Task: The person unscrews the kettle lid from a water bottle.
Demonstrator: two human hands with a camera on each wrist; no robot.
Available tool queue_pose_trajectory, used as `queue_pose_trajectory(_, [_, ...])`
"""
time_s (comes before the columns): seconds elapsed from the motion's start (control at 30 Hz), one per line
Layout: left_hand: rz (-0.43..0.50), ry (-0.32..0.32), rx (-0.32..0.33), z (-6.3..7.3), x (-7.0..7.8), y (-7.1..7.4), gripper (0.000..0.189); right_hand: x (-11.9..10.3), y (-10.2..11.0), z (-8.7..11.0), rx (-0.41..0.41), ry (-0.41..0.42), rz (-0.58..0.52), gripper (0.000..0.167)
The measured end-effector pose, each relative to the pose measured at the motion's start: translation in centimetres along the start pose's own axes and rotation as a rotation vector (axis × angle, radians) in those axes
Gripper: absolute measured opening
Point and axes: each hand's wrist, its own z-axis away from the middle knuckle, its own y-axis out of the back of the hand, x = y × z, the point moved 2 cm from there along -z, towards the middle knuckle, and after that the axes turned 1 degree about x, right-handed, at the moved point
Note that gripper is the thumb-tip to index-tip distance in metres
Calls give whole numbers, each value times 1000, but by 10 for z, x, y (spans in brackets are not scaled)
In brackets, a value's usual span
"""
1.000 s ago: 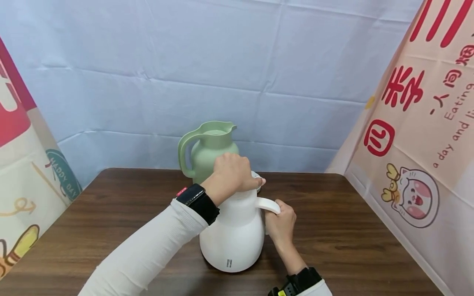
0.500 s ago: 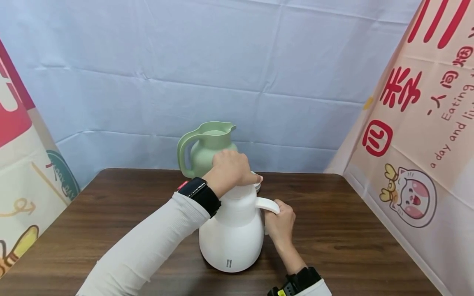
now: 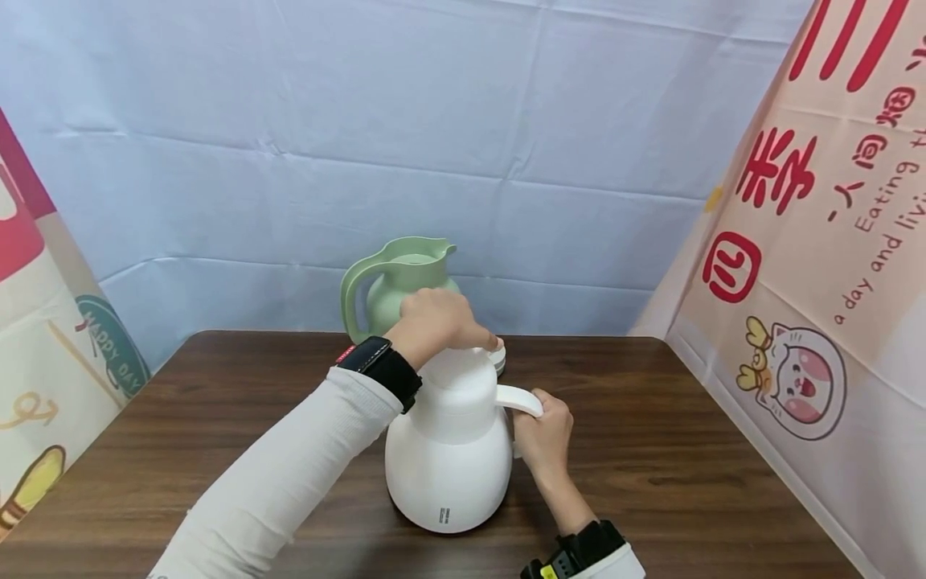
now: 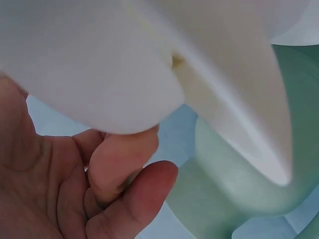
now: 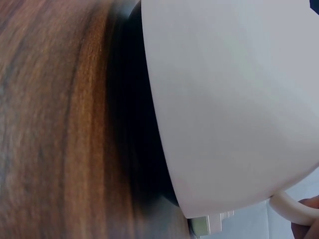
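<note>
We see a white jug (image 3: 448,470) upright on a wooden table (image 3: 651,450), with a person's two hands on it. On the jug's right side, the right hand (image 3: 544,430) grasps the handle (image 3: 519,400), fingers wrapped around it. The left hand (image 3: 436,322) clasps the jug's top from above; at the left wrist we see its fingers bent against a rounded white part, just beside the jug's spout (image 4: 249,129). Behind the jug and slightly to its left, we find a green pitcher (image 3: 411,277), partly covered by the left hand. Just behind the jug's top, to the right, sits a small white thing (image 3: 500,359), too hidden for us to name. Beyond the jug hangs a pale blue cloth (image 3: 579,161); well to the jug's right, we spot a printed cloth (image 3: 777,305) bearing red characters and a cartoon cat.
</note>
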Motion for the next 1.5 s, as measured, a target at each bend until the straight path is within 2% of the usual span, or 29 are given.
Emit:
queue_pose_trajectory(0.17, [54, -6, -3, 0, -3, 0, 64, 0, 0, 0, -4, -10, 4, 38])
queue_pose_trajectory(0.43, [215, 4, -20, 0, -11, 1, 57, 0, 0, 0, -29, -18, -11, 38])
queue_pose_trajectory(0.73, [232, 42, -53, -3, -17, 0, 52, 0, -1, 1, -40, -31, -9, 39])
queue_pose_trajectory(0.93, [243, 96, -164, -8, -21, 0, 60, 0, 0, 0, -38, -25, -20, 38])
queue_pose_trajectory(1.03, [285, 102, -230, -11, -25, -3, 61, -1, 0, 1, -51, -36, -18, 39])
queue_pose_trajectory(1.17, [379, 108, -271, -12, -31, -7, 56, -3, 0, 2, -69, -43, -24, 39])
queue_pose_trajectory(1.27, [414, 106, -274, -13, -33, -9, 55, -3, 0, 2, -72, -34, -28, 40])
queue_pose_trajectory(1.37, [426, 68, -259, -13, -34, -10, 54, -2, 0, 1, -65, -20, -24, 41])
queue_pose_trajectory(1.5, [546, -38, -210, -15, -37, -15, 48, -2, 0, 2, -65, -23, -23, 41])
